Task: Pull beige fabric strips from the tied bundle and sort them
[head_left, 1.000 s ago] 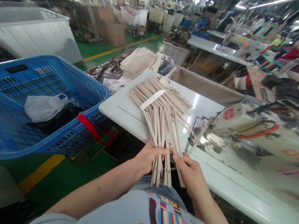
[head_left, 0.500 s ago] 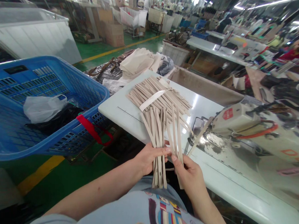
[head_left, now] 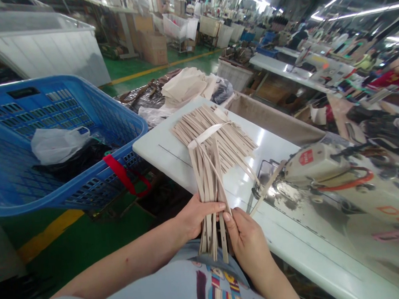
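Note:
In my left hand (head_left: 199, 213) is a bundle of long beige strips (head_left: 206, 181), gripped near the middle with the thumb across the front. The lower ends hang over my shirt, and small slots show in some of them. Against the bundle's right side, my right hand (head_left: 244, 228) is closed with thumb and fingertips on a strip that slants up across the bundle. Just beyond my hands, a wide pile of similar strips (head_left: 215, 130) lies on the white sewing table (head_left: 162, 156). A pale band (head_left: 208, 134) crosses over that pile.
To the right stands a sewing machine (head_left: 310, 164), a loose strip lying by its needle area. A blue basket (head_left: 118, 162) with plastic bags is at left, a red strap on its rim. Folded beige cloth (head_left: 188, 86) and a beige-lined bin (head_left: 275, 117) lie beyond the table.
My right hand has moved left against the bundle. The separate strips it held upright now lie with the bundle, and one slants across the front.

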The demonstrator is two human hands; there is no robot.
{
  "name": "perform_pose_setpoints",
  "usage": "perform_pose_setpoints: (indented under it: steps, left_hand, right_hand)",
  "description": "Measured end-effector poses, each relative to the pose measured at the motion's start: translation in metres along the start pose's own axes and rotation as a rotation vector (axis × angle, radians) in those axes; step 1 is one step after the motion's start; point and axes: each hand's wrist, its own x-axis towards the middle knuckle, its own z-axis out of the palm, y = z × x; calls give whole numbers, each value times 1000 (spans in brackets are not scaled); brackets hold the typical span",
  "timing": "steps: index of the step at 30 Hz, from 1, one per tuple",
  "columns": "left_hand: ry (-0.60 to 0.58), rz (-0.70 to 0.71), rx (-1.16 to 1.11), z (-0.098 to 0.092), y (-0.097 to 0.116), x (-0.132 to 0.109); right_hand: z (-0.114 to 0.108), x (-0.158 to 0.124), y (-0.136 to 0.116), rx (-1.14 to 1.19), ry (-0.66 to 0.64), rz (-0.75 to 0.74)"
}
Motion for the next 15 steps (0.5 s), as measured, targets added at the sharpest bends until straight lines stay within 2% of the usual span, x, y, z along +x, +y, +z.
perform_pose_setpoints:
  steps: [4,8,10,13,15]
  left_hand:
    - [1,59,28,-1,10,-4]
    - [-23,129,-22,-4,24,-3]
    - [-39,174,-75,-5,30,-2]
    - [-23,168,-148,-6,34,-2]
    - [-15,127,-166,-9,35,-3]
  right_hand:
    - [-9,11,5,-17,58,5]
    - [-28,44,35,-133,331,110]
    - [-36,66,56,-252,390,137]
    - [-41,91,82,-427,245,246]
    - [-40,100,90,-489,146,296]
